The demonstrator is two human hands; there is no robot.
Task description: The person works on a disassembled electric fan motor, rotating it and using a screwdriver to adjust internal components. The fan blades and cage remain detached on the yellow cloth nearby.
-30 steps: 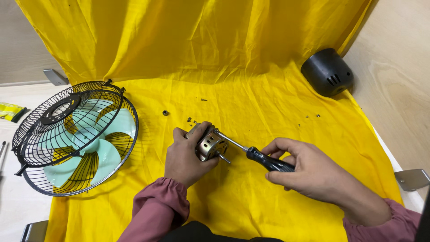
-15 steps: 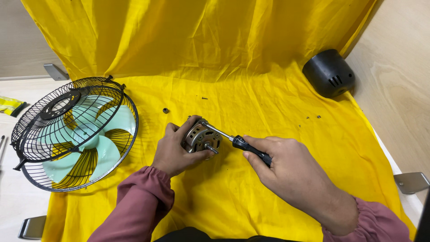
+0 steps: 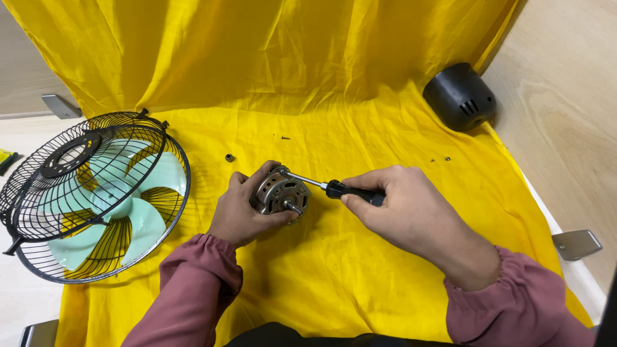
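While our left hand point(image 3: 239, 212) wraps the motor point(image 3: 280, 193) above the yellow cloth point(image 3: 334, 128), our right hand point(image 3: 402, 209) grips the screwdriver point(image 3: 334, 188), tip at the motor's upper edge. The fan guard point(image 3: 90, 193) lies left.

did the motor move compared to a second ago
Yes. The motor in the left hand has shifted a little left, closer to the fan cage, farther from the black cover.
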